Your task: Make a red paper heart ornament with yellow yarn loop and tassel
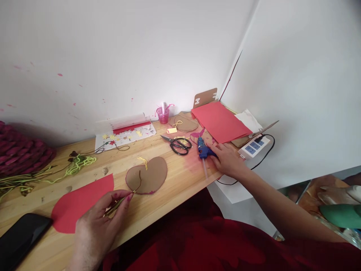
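From over the person's shoulder, the left hand (96, 222) rests on the wooden desk (180, 177). Its thumb and fingertips are pinched shut on a thin stem (124, 198), which runs up and to the right onto the brown cardboard apple shape (147, 175), just beside a red paper cut-out (81, 201). The right hand (227, 160) is stretched out to the blue glue gun (204, 150), fingers fairly straight and touching its handle, not wrapped round it as far as I can see. The gun lies just left of those fingertips, nozzle towards the wall and glue stick trailing to the desk's near edge (the left hand is well apart from it). Black scissors (177, 144) lie near, and a power strip (253, 146) sits behind the hand.
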The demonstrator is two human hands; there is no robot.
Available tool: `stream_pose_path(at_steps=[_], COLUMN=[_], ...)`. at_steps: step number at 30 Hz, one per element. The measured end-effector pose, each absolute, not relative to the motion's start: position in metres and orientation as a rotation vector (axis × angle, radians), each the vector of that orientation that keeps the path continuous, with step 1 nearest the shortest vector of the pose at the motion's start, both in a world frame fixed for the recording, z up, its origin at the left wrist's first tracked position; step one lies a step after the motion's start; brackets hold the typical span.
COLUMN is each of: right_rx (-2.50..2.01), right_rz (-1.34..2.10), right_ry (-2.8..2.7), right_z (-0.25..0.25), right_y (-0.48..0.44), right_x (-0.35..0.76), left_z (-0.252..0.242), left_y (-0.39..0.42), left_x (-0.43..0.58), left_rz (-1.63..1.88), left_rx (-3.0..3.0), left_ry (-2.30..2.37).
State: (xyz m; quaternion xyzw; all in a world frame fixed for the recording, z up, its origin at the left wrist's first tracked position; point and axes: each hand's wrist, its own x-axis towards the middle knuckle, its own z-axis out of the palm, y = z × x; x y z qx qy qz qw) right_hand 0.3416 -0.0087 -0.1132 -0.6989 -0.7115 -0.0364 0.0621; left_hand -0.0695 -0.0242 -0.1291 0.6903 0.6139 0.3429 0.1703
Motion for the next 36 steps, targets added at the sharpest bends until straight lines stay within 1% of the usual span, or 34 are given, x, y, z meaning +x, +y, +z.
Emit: stream_pose_path(at_steps=[5, 7, 9, 11, 13, 17, 22, 24, 25, 28, 31, 32, 34, 36], right_rx=[-2.163, -2.065, -1.922, -1.913, -1.993, -2.084, -2.081, -2.025, -1.958, -1.557, -1.219, -1.161, -1.127, -1.108], right_rz=[-0.115, -0.106, 0.027, 0.157, 0.160, 0.179, 0.321, 0.544, 0.727, 1.313, 1.724, 1.809, 1.844, 1.771], right_ry=[-2.081, -2.060, -2.109, -2.200, -2.292, -2.285, -2.265, -2.164, -2.037, -1.460, -1.138, -1.084, -1.049, -1.070], right_z=[-0.095, -0.082, -0.073, -0.069, -0.070, -0.073, -0.064, -0.060, -0.058, -0.056, -0.060, -0.063, -0.070, -0.077], right_y=[-0.016, -0.010, 0.003, 0.021, 0.040, 0.071, 0.091, 0.094, 0.094, 0.079, 0.045, 0.031, 0.007, -0.011], right_x=[0.341, 0.331, 0.314, 0.292, 0.271, 0.246, 0.244, 0.250, 0.253, 0.258, 0.250, 0.244, 0.231, 0.219], left_z=[-0.129, -0.129, -0.127, -0.122, -0.113, -0.084, -0.051, -0.042, -0.039, -0.030, -0.023, -0.021, -0.018, -0.015], left_y=[-0.023, -0.021, -0.017, -0.014, -0.011, -0.006, 0.008, 0.015, 0.019, 0.031, 0.041, 0.044, 0.049, 0.052], left_x=[-0.071, -0.072, -0.071, -0.070, -0.069, -0.068, -0.072, -0.073, -0.074, -0.072, -0.067, -0.065, -0.059, -0.052], left_rz=[0.962, 0.967, 0.984, 1.011, 1.041, 1.066, 1.066, 1.089, 1.101, 1.127, 1.116, 1.108, 1.111, 1.129], left_rx=[1.936, 1.905, 1.868, 1.827, 1.777, 1.708, 1.737, 1.767, 1.787, 1.873, 2.025, 2.075, 2.143, 2.173], left_ry=[1.730, 1.700, 1.626, 1.522, 1.426, 1.323, 1.284, 1.280, 1.281, 1.336, 1.444, 1.468, 1.481, 1.470])
